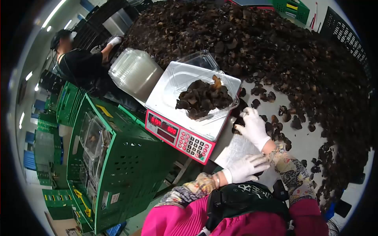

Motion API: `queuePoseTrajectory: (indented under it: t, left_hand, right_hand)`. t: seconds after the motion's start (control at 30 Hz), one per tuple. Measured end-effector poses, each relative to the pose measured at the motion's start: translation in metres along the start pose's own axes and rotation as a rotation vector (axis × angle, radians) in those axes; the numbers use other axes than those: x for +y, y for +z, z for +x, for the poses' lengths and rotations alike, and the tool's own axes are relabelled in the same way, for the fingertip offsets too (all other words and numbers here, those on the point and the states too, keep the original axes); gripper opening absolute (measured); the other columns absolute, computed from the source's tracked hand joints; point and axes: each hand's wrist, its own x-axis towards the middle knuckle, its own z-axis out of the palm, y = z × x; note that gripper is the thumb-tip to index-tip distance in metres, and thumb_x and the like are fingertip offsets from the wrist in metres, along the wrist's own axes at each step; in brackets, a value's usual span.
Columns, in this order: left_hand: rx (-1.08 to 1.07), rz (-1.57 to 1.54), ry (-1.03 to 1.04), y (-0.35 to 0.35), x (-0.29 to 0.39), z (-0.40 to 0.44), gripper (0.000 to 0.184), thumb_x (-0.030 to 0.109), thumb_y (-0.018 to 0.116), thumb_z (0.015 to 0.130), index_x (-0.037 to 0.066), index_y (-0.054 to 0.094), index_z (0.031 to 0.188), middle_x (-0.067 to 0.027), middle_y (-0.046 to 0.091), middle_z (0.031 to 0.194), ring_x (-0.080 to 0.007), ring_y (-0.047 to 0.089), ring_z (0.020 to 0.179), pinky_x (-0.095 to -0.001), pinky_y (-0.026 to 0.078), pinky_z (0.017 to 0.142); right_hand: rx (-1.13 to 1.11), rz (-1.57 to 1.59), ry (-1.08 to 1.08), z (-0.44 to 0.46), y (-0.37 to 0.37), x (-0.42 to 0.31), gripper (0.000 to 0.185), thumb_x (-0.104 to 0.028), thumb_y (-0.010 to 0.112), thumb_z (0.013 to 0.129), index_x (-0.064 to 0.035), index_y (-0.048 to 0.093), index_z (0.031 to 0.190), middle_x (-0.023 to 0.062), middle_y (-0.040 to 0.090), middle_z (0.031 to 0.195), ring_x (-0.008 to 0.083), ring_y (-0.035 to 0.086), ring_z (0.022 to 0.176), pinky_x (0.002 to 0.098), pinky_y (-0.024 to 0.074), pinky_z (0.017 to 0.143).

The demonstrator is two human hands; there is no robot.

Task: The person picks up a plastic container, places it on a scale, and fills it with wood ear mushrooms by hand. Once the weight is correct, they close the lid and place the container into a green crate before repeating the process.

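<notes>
Leftmost, well away from the left hand [245, 169] and the right hand [253, 128], can see green crates [58, 204] and a co-worker [80, 67] with a gloved hand [115, 41] near the edge of a dark mushroom heap [283, 43]. Closer in, left of the left hand, can see a big green crate [134, 169] with clear boxes [94, 137] inside. Farther out from the left hand, beside a red-and-white scale [189, 129], can make out a stack of clear tubs [136, 72]. On that scale, just left of the right hand, can see an open clear box [232, 108] with a clump of mushrooms [202, 98] inside. Between scale and hands, can see a white sheet [230, 151]. At the left hand, white-gloved, can see fingers stretched out near the right wrist; cannot tell whether gripping anything underneath. At the right hand, also gloved, can see thumb and fingers parted around dark mushrooms [238, 121]; cannot tell whether pinching any. Right of that hand, can see loose mushrooms [277, 131] scattered over a pale table [303, 141]. Farthest right, well beyond the right hand, can make out a black crate [346, 37].
</notes>
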Motion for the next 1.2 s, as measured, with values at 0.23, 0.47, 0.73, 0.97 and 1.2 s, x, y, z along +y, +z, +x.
queuePoseTrajectory:
  t: [0.23,0.47,0.73,0.97,1.2]
  left_hand:
    - [-0.217,-0.069,0.025,0.028,-0.003,0.003,0.041,0.005,0.062,0.082,0.007,0.057,0.122,-0.0108,0.057,0.122,-0.0264,0.054,0.116,-0.0346,0.046,0.094]
    - [0.607,0.311,-0.27,-0.134,0.001,0.01,0.032,0.015,0.071,0.081,0.002,0.065,0.11,-0.0169,0.062,0.115,-0.0337,0.058,0.11,-0.0401,0.046,0.095]
    - [0.495,0.66,-0.685,-0.169,-0.028,-0.012,0.051,0.016,0.073,0.08,0.008,0.058,0.127,-0.0198,0.052,0.133,-0.0346,0.051,0.121,-0.038,0.043,0.1]
    - [0.707,0.338,-0.606,-0.163,-0.021,-0.012,0.065,0.027,0.067,0.088,-0.002,0.04,0.139,-0.025,0.042,0.14,-0.0412,0.039,0.13,-0.0448,0.031,0.108]
    - [0.79,0.071,-0.555,-0.179,-0.012,-0.008,0.053,0.026,0.043,0.101,-0.003,0.03,0.144,-0.0236,0.04,0.143,-0.0332,0.036,0.135,-0.0385,0.025,0.112]
  right_hand:
    - [0.036,0.306,0.021,-0.014,-0.013,0.027,0.011,-0.004,0.062,0.078,-0.0034,0.055,0.086,0.016,0.057,0.089,0.0337,0.06,0.085,0.0407,0.0492,0.073]
    - [-0.045,0.654,0.116,0.025,-0.011,0.035,0.014,0.001,0.066,0.074,-0.0006,0.055,0.083,0.0209,0.044,0.141,0.0283,0.061,0.079,0.0351,0.0498,0.074]
    - [0.027,0.719,0.308,0.029,0.014,0.051,0.018,0.001,0.067,0.073,-0.002,0.059,0.088,0.0085,0.059,0.07,0.0155,0.057,0.061,0.0298,0.0462,0.059]
    - [0.141,1.224,0.148,0.042,-0.071,0.0,0.02,0.006,0.058,0.083,-0.0025,0.06,0.101,0.0013,0.06,0.091,0.0043,0.057,0.078,0.0207,0.0479,0.065]
    - [0.158,0.357,-0.552,0.092,-0.061,-0.06,0.031,-0.008,0.063,0.079,-0.0012,0.058,0.11,0.0158,0.061,0.101,0.0347,0.059,0.098,0.0392,0.0475,0.09]
